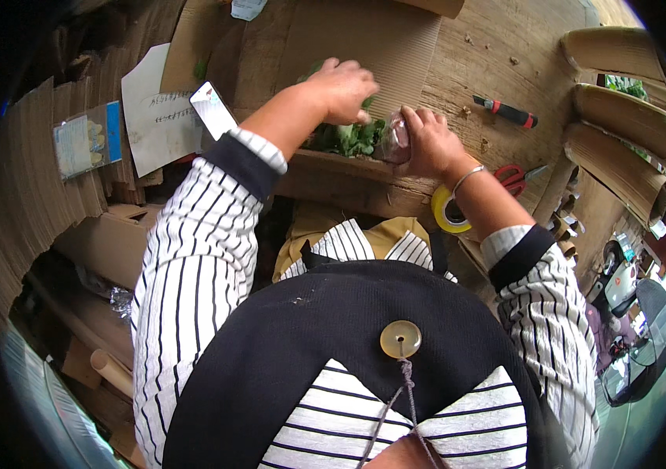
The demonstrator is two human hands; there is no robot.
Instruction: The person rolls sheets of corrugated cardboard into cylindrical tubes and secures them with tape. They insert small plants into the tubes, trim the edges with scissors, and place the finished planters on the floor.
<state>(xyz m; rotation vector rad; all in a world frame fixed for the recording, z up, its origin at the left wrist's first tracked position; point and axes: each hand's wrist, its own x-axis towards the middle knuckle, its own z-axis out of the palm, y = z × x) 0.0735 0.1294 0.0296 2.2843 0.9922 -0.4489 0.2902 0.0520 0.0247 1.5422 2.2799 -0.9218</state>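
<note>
A leafy green plant (349, 139) lies on its side near the front edge of the wooden table, its base a plastic-wrapped root ball (394, 142). My right hand (433, 141) grips that wrapped base from the right. Just above the leaves, my left hand (341, 90) has its fingers bent and apart, slightly blurred. Bits of green show beside its fingers; whether it touches the leaves is hard to make out. Under and beyond the plant is a sheet of corrugated cardboard (368, 39).
Right of my hands lie a black-and-red utility knife (505, 112), red-handled scissors (514, 180) and a yellow tape roll (444, 209). Cardboard boxes (622, 109) holding greenery line the right. Stacked cardboard (44, 187), a handwritten sheet (153, 117) and a phone-like white slab (213, 111) are at left.
</note>
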